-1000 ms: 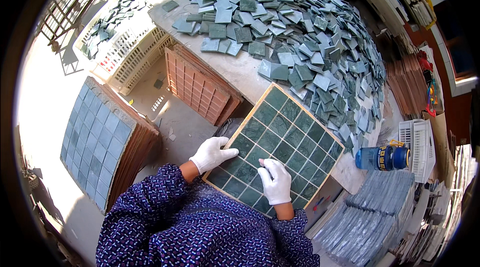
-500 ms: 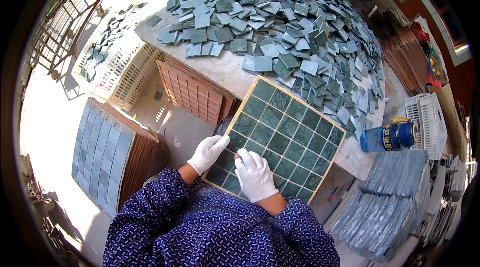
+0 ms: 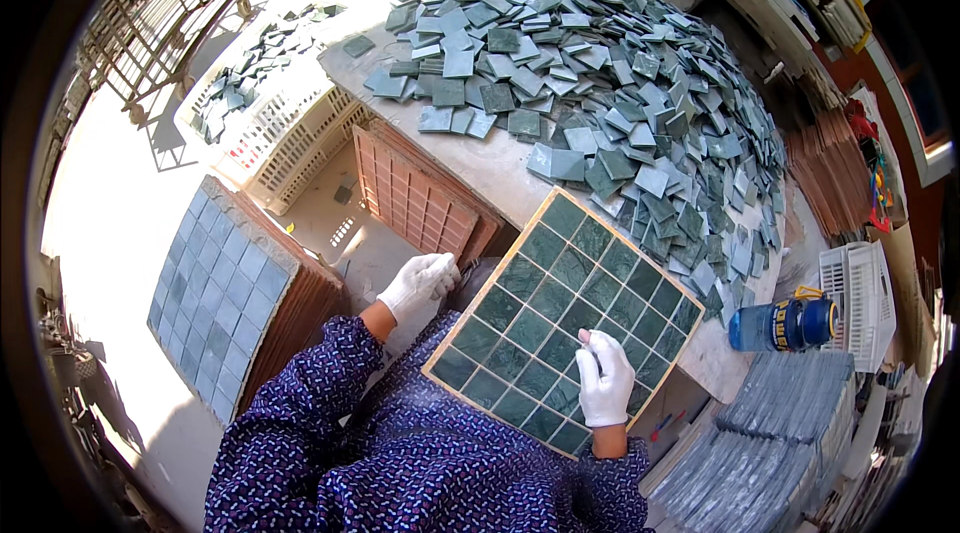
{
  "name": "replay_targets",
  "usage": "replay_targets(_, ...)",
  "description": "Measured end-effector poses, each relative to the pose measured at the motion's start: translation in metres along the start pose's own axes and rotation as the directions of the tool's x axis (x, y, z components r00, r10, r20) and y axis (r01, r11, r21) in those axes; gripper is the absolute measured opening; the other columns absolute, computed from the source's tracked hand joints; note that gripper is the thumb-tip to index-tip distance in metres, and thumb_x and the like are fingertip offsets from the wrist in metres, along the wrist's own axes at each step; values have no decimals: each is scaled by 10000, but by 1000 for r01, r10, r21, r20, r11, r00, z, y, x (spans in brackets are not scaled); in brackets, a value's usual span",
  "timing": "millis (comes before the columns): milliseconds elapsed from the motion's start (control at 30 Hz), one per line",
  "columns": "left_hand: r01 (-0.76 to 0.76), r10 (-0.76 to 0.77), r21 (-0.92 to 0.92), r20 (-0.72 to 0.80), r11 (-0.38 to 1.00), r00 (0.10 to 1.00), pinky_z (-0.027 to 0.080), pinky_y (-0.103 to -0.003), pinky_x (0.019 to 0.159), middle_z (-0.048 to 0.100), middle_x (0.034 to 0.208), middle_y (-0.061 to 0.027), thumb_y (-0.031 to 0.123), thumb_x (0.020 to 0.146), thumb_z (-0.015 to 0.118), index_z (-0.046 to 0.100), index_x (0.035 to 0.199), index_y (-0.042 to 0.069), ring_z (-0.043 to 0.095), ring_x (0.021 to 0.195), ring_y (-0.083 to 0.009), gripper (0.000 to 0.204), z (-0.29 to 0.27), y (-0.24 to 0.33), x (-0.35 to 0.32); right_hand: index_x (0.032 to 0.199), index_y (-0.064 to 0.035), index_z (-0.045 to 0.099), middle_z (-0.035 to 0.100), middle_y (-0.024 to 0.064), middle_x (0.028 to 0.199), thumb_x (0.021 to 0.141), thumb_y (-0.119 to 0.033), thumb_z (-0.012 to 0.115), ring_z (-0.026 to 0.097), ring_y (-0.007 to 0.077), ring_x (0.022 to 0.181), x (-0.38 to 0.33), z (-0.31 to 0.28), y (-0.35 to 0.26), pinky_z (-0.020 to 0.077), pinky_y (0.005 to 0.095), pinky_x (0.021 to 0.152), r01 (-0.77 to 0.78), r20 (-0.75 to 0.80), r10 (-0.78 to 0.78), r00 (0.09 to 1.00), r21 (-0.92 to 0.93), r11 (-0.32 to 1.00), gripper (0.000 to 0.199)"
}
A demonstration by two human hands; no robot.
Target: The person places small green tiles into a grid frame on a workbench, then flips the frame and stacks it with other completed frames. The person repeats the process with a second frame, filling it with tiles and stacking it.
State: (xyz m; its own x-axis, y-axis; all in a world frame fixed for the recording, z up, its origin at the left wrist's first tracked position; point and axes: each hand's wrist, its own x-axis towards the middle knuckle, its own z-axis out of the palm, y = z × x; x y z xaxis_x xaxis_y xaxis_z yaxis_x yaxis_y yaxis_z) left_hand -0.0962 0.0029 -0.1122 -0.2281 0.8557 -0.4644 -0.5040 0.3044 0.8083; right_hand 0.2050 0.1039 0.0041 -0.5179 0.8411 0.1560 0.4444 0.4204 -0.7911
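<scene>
Tile grid frame, green squares filled, on desk edge beside loose tile heap; right hand flat on it, left hand fingers apparently curled at its corner, grasp unclear.

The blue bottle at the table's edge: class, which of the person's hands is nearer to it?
Right. The right hand rests on the tile grid, just left of the blue bottle; the left hand is beyond the grid's far left edge.

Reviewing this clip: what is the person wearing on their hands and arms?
Both hands are in white fabric gloves: the left hand and the right hand. The gloves end at the wrists, where a short bare stretch shows. Both arms are covered by long sleeves of dark blue cloth printed all over with small white and reddish dashes, matching the garment on the body. No watch or jewellery is visible.
</scene>
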Motion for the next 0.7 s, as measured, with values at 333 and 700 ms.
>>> replay_targets(333, 74, 667, 995, -10, -68, 745, 232, -508, 1132, 337, 1504, -177, 121, 808, 537, 345, 1442, 16, 310, 1399, -328, 671, -15, -26, 110, 978, 14, 668, 670, 141, 970, 834, -18, 576, 643, 259, 886, -18, -24, 36, 518, 335, 772, -189, -119, 186, 975, -14, 982, 174)
replay_targets(700, 49, 853, 956, -281, 289, 439, 444, -437, 904, 504, 1094, -185, 276, 722, 763, 516, 1079, 31, 498, 1045, -381, 498, -35, -11, 69, 946, 6, 662, 677, 144, 965, 818, -21, 600, 646, 296, 892, -8, -14, 26, 505, 372, 809, -78, -40, 73, 997, -148, 986, 144)
